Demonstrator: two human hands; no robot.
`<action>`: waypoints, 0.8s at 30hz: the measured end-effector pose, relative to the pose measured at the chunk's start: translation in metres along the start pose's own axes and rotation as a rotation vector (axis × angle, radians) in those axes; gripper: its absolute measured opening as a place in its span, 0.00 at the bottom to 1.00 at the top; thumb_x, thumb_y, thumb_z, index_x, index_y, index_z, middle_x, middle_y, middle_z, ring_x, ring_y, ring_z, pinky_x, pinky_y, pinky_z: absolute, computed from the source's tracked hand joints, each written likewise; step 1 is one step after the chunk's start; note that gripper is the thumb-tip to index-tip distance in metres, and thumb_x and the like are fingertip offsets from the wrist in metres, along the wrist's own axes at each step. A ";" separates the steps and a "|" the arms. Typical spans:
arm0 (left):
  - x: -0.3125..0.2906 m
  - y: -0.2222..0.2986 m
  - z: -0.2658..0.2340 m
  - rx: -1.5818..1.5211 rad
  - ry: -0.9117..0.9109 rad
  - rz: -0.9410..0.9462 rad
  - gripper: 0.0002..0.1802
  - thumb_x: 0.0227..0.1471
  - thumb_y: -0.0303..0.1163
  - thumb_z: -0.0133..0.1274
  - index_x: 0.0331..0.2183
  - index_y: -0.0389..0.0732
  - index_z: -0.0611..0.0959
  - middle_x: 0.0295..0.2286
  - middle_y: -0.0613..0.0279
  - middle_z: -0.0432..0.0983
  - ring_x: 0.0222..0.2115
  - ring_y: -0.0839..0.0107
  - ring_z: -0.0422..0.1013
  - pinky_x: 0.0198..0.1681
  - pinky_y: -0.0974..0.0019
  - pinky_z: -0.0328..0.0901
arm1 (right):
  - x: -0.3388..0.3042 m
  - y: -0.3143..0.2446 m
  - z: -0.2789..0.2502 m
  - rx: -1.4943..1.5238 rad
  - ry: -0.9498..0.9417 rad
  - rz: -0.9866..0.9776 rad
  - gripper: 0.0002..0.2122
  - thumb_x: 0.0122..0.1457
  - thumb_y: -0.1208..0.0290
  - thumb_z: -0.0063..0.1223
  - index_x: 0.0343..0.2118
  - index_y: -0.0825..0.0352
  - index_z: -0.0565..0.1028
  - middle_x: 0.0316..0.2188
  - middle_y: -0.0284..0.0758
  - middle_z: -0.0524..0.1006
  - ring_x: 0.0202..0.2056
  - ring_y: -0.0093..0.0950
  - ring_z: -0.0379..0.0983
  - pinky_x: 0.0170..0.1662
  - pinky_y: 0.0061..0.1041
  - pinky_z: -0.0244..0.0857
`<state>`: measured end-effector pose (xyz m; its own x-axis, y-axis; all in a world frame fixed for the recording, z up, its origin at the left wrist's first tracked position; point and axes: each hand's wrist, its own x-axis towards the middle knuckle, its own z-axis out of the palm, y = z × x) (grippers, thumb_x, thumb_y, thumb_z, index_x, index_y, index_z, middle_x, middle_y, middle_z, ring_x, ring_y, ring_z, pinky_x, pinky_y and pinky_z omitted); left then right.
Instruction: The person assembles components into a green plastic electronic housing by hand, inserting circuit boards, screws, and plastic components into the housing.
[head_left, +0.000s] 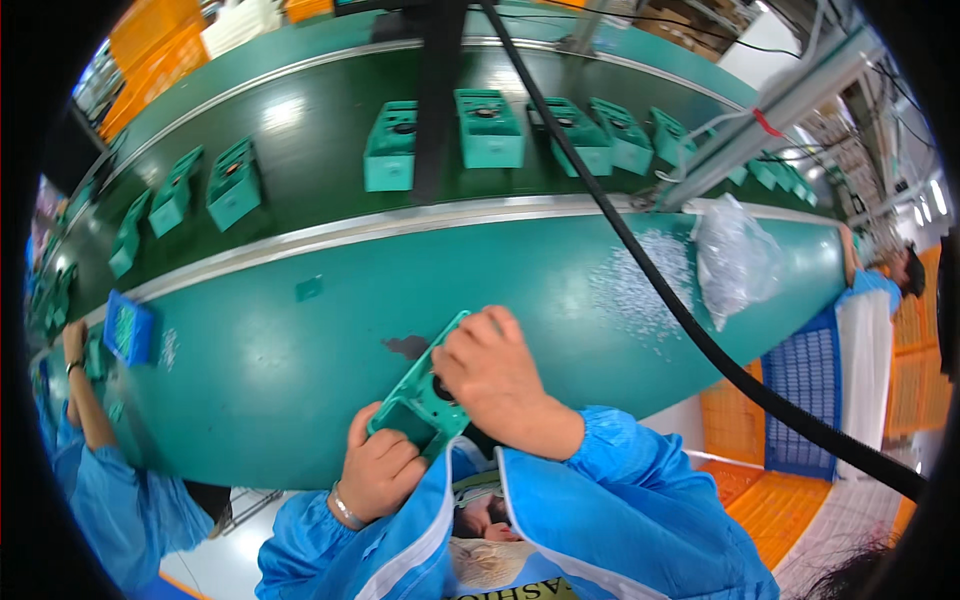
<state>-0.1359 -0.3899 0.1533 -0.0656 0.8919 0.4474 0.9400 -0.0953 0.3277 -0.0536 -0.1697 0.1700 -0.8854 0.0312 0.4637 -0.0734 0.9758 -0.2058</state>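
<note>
A green plastic housing (407,392) lies tilted at the near edge of the bench, in front of my body. It has an open compartment at its near end and a dark round part further up. My left hand (380,472) is closed round its near left edge, with the thumb on the rim. Over the far right part lies my right hand (497,378), fingers curled down against the housing. The back of that hand hides its fingertips and anything pinched in them.
Small whitish pieces (645,285) lie scattered at right, beside a clear plastic bag (735,260). Similar housings (490,130) line the conveyor (310,150) beyond. A black cable (690,320) crosses above the bench. At left, a co-worker's arm (92,400) is near a blue bin (128,330).
</note>
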 end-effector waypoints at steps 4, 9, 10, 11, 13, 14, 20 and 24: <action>0.000 -0.001 0.000 0.021 -0.012 0.025 0.04 0.41 0.32 0.57 0.24 0.46 0.79 0.23 0.69 0.70 0.30 0.68 0.71 0.58 0.37 0.61 | -0.013 -0.001 -0.005 -0.018 -0.033 0.082 0.13 0.49 0.69 0.64 0.39 0.65 0.82 0.34 0.32 0.74 0.45 0.35 0.69 0.57 0.44 0.59; -0.001 -0.001 0.001 0.033 -0.020 -0.013 0.04 0.41 0.33 0.57 0.24 0.46 0.79 0.23 0.69 0.70 0.31 0.68 0.71 0.58 0.37 0.61 | -0.034 0.044 -0.040 0.013 0.093 0.184 0.17 0.48 0.71 0.68 0.43 0.58 0.82 0.36 0.31 0.76 0.42 0.36 0.72 0.52 0.46 0.61; -0.001 0.000 0.002 0.034 -0.019 -0.018 0.04 0.41 0.33 0.57 0.24 0.46 0.79 0.23 0.69 0.70 0.31 0.68 0.71 0.58 0.37 0.61 | -0.048 0.062 -0.049 -0.074 0.098 0.254 0.14 0.48 0.71 0.67 0.40 0.59 0.82 0.32 0.31 0.76 0.41 0.36 0.72 0.51 0.42 0.61; 0.001 0.000 0.001 0.026 -0.015 -0.010 0.04 0.41 0.33 0.57 0.24 0.46 0.79 0.23 0.69 0.70 0.31 0.68 0.72 0.58 0.37 0.61 | -0.064 0.079 -0.061 -0.168 0.105 0.329 0.11 0.48 0.71 0.66 0.36 0.59 0.82 0.29 0.30 0.76 0.39 0.36 0.73 0.49 0.39 0.62; 0.002 0.000 0.001 0.021 -0.012 -0.008 0.04 0.41 0.33 0.57 0.24 0.46 0.79 0.23 0.69 0.70 0.31 0.68 0.72 0.58 0.37 0.61 | -0.092 0.101 -0.072 -0.270 0.138 0.457 0.09 0.48 0.73 0.66 0.33 0.59 0.81 0.27 0.30 0.76 0.39 0.36 0.73 0.48 0.38 0.62; 0.002 0.000 0.000 0.021 -0.014 -0.006 0.04 0.42 0.33 0.57 0.24 0.46 0.79 0.23 0.69 0.70 0.31 0.68 0.72 0.58 0.37 0.61 | -0.102 0.107 -0.074 -0.268 0.139 0.457 0.09 0.48 0.73 0.66 0.33 0.59 0.81 0.27 0.30 0.76 0.39 0.36 0.73 0.48 0.38 0.62; 0.006 0.003 -0.003 0.015 -0.033 -0.016 0.04 0.42 0.33 0.57 0.24 0.46 0.79 0.23 0.69 0.70 0.31 0.68 0.72 0.58 0.38 0.61 | -0.118 0.117 -0.066 -0.168 0.125 0.529 0.06 0.48 0.74 0.67 0.30 0.59 0.81 0.29 0.28 0.76 0.40 0.33 0.71 0.50 0.38 0.61; 0.005 0.004 -0.004 0.015 -0.045 -0.028 0.04 0.42 0.33 0.57 0.24 0.46 0.79 0.24 0.68 0.70 0.31 0.67 0.72 0.57 0.37 0.61 | -0.116 0.115 -0.062 -0.165 0.139 0.528 0.06 0.48 0.74 0.67 0.29 0.60 0.81 0.29 0.28 0.76 0.40 0.34 0.71 0.50 0.38 0.60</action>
<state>-0.1341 -0.3873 0.1603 -0.0776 0.9130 0.4005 0.9429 -0.0634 0.3271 0.0687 -0.0480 0.1462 -0.7128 0.5413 0.4460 0.4456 0.8406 -0.3080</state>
